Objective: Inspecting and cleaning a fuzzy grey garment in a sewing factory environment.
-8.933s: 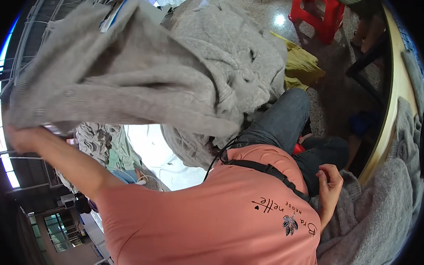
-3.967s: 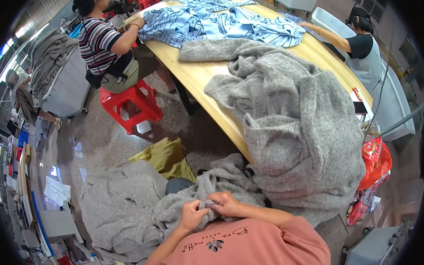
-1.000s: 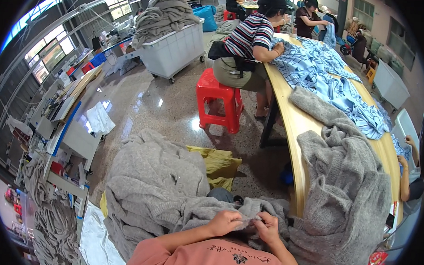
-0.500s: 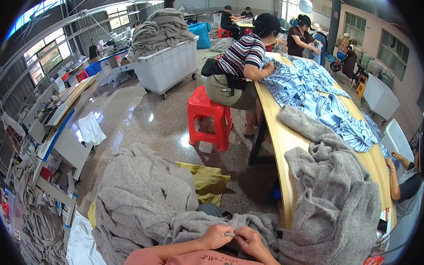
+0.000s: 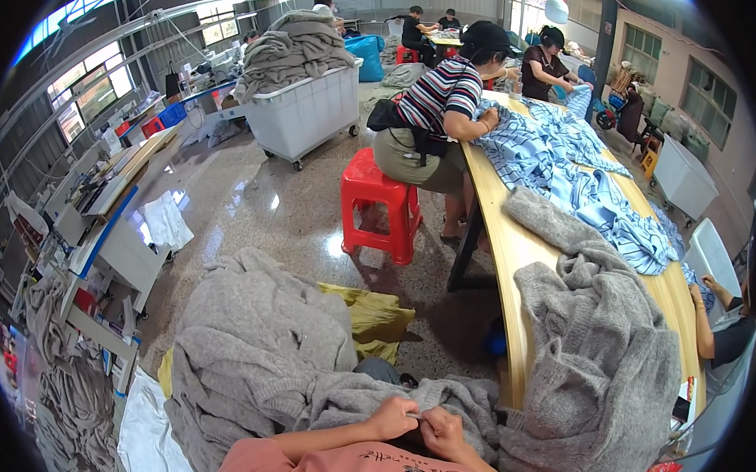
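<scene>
Grey knit fabric, apparently a sweater (image 5: 345,401), lies across my lap. My left hand (image 5: 394,417) is closed in a pinch on a small bit of this knit. Right beside it, my right hand (image 5: 442,429) is also closed, its thumb and finger pressed together at the same bit. Only a sliver of grey shows between the two hands. To the left, the knit runs into a large grey heap (image 5: 260,324). At my right, more grey knitwear (image 5: 596,355) drapes over the wooden table (image 5: 522,327) and hangs off its near end.
A person in a striped shirt (image 5: 439,95) sits on a red stool (image 5: 381,207) at the table, among blue patterned fabric (image 5: 566,172). Another person's arms (image 5: 707,322) are at the right edge. A yellow cloth (image 5: 374,320) lies on the floor; a white wheeled bin (image 5: 303,110) holds grey knits.
The view has shifted slightly, so the surroundings sit a little further right. My hands stay pinched together at the grey knit, with less of it showing between them.
</scene>
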Demonstrator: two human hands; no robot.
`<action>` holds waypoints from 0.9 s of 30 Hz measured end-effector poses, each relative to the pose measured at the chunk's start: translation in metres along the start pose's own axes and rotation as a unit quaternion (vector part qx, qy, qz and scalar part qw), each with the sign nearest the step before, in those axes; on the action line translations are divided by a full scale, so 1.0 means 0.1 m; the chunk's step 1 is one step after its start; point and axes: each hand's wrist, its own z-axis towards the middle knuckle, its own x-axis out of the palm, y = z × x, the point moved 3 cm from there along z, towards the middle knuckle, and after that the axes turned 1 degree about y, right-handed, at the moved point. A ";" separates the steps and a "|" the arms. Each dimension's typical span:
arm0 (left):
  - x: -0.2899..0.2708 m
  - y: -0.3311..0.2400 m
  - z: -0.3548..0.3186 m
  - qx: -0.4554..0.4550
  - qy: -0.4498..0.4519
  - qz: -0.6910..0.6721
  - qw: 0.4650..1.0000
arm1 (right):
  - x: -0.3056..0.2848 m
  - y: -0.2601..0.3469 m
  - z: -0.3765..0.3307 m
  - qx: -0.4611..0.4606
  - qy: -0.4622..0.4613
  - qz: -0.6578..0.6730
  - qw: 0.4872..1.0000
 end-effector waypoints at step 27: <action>-0.41 0.07 0.18 -0.102 0.004 -0.425 0.899 | -0.27 -0.38 -0.37 0.295 -0.030 0.171 0.939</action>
